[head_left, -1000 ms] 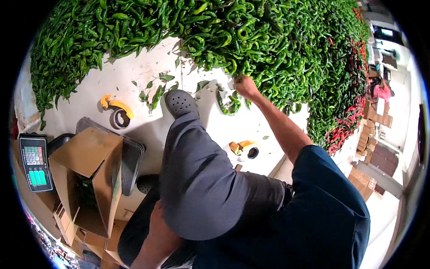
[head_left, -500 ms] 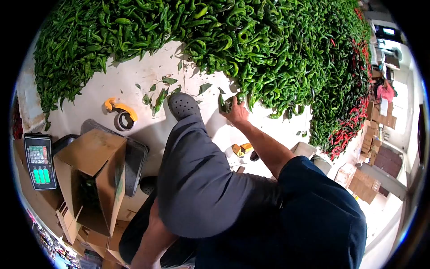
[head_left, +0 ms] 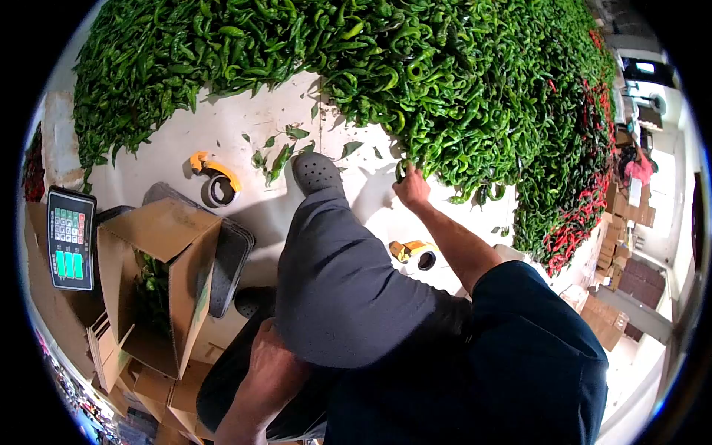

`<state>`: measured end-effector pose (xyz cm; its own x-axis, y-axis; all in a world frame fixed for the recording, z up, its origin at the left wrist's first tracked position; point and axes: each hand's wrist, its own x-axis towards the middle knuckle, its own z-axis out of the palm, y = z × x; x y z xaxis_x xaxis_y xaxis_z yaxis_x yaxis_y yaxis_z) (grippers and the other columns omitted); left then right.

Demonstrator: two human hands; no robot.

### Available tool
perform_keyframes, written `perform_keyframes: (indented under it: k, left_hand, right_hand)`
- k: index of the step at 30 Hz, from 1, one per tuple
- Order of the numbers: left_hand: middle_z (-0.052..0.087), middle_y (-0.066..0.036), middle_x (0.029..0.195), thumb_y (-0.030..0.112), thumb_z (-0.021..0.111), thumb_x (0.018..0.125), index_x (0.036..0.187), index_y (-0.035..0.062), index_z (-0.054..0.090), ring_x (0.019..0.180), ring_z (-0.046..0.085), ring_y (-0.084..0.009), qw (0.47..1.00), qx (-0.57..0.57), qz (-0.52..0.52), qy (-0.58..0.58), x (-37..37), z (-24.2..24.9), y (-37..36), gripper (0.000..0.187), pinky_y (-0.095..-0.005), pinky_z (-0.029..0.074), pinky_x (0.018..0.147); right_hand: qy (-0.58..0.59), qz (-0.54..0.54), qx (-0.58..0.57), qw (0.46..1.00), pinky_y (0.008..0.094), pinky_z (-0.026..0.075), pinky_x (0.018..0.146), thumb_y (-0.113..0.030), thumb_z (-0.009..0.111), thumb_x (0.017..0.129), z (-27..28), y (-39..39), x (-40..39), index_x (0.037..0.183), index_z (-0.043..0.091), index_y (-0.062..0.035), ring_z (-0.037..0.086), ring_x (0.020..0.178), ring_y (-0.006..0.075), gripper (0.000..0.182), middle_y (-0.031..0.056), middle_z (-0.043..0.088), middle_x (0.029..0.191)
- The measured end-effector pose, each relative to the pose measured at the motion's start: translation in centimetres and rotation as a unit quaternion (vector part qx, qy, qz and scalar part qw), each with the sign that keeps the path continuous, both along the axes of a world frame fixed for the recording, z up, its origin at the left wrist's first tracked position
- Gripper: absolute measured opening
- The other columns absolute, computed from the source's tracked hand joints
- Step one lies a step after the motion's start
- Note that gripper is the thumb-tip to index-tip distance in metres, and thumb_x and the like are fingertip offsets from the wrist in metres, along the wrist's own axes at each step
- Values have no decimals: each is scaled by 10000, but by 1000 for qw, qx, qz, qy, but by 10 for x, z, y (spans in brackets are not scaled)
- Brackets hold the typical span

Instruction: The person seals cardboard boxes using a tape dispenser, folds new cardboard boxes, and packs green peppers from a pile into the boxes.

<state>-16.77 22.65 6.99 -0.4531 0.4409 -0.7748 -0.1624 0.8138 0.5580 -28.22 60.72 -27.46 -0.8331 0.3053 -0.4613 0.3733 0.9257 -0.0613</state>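
Note:
A huge pile of green peppers (head_left: 445, 89) covers the white floor ahead of me. My right hand (head_left: 412, 190) reaches out to the pile's near edge, its fingers closed around a few green peppers (head_left: 401, 171). My left hand (head_left: 268, 362) lies low against my grey trouser leg (head_left: 341, 282) with its fingers hidden. My raised leg ends in a grey clog (head_left: 317, 172) next to the right hand. On the left an open cardboard box (head_left: 167, 245) holds green peppers (head_left: 152, 285).
A weighing scale (head_left: 70, 237) sits left of the box, a black tray (head_left: 233, 252) beneath it. Two yellow tape dispensers (head_left: 215, 172) (head_left: 412, 251) lie on the floor. Red peppers (head_left: 578, 222) edge the pile at right. Flat cartons (head_left: 148, 386) are stacked at bottom left. Another person (head_left: 636, 167) is far right.
My right hand pulled a bunch of peppers back from the pile toward the clog, then moved out to the pile's edge again. More peppers now show in the box.

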Motion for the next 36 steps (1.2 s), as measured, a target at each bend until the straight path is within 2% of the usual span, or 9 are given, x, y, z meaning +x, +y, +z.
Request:
perform_keyframes:
  k: [4,12,16,19,20,23,27,32,36]
  left_hand:
    - [673,-160,976,92,636,898,940,49,700,989,642,-319,985,52,39,160,36,-27,-8,87,-434,475,927]
    - [666,-169,1001,168,629,876,1044,8,689,962,643,-294,956,56,-52,284,41,-24,-19,239,-403,500,794]
    - [667,-206,1043,175,638,868,1041,-25,691,952,652,-295,944,52,-48,321,46,-19,-17,270,-385,510,774]
    - [675,-207,1026,173,643,863,1006,-24,707,980,651,-298,959,34,-63,275,49,-16,-8,252,-403,519,784]
    - [687,-186,984,167,637,864,970,-14,719,964,661,-304,955,56,-89,276,47,-14,-9,225,-419,531,780]
    - [696,-156,971,173,629,872,914,12,731,922,673,-298,952,55,-72,292,55,-22,2,195,-418,522,728]
    - [704,-138,944,182,635,867,896,27,736,877,686,-280,946,31,-52,317,57,-13,-3,188,-415,493,671]
    - [705,-133,913,172,634,854,898,47,747,847,693,-279,929,44,-2,367,71,-14,-9,174,-446,501,672]
    - [699,-163,904,147,627,841,928,19,748,841,689,-314,916,24,1,400,83,-9,-12,197,-494,528,736]
  right_hand:
    - [-47,-9,29,998,516,540,834,-182,587,835,-30,9,-28,1323,512,-180,652,1018,418,494,228,629,1146]
    - [-49,30,82,995,477,531,905,-298,632,768,-14,9,-31,1148,648,-90,681,1039,376,433,194,710,1096]
    - [8,-15,-199,980,376,531,675,-216,744,716,-17,9,-38,845,721,-6,675,727,226,247,104,708,784]
    - [24,98,-451,887,266,475,596,-25,666,789,46,-68,-75,948,699,0,585,678,127,163,11,649,799]
    - [21,15,-569,822,257,475,609,-68,679,790,85,-116,-89,1049,662,-5,571,693,124,268,12,640,843]
    - [31,213,-482,850,285,533,739,-108,703,831,245,-260,-102,1333,568,8,628,822,142,532,68,672,999]
    - [84,478,-576,658,338,543,844,-118,742,787,355,-394,-53,1264,623,-49,648,905,214,496,83,668,1061]
    - [128,822,-310,460,446,540,922,-267,722,838,365,-501,5,1397,520,-141,631,1093,295,607,126,642,1152]
    - [-61,852,-26,519,458,523,908,-266,687,864,325,-513,0,1321,586,-127,660,1033,342,488,143,662,1177]
